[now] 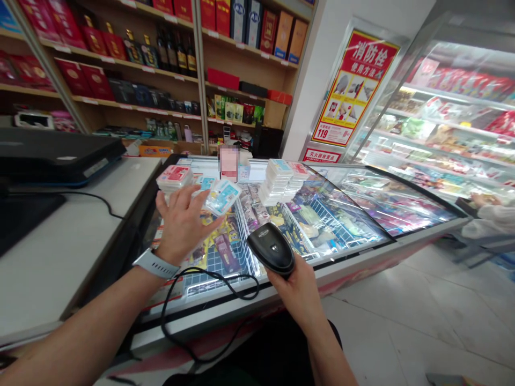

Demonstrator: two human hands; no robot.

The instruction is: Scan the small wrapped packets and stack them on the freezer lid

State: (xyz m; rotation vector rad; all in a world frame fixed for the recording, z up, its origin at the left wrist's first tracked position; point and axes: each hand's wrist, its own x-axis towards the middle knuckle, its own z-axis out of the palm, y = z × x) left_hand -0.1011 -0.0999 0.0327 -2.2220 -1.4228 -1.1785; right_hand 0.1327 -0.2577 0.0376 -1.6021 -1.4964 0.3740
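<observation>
My right hand (pixel 300 292) grips a black barcode scanner (pixel 273 249), its head pointing up and to the left. A black cable (pixel 217 276) loops across the freezer's front edge. My left hand (pixel 183 222), with a pale watch strap at the wrist, is open with fingers spread. It hovers beside a clear flat pack with a blue-and-white label (pixel 222 197); whether a fingertip touches it I cannot tell. Behind those fingers is a stack of similar packs with red labels (pixel 175 176). Farther right stand stacked white packs (pixel 277 182) with blue and red labels.
Beneath the packs is a glass-topped chest freezer (pixel 354 201) with wire baskets of wrapped goods. A grey counter (pixel 100 214) with dark equipment lies left. Bottle shelves (pixel 161 69) stand behind. At right are a lit cooler (pixel 454 112) and another person's sleeve (pixel 493 220).
</observation>
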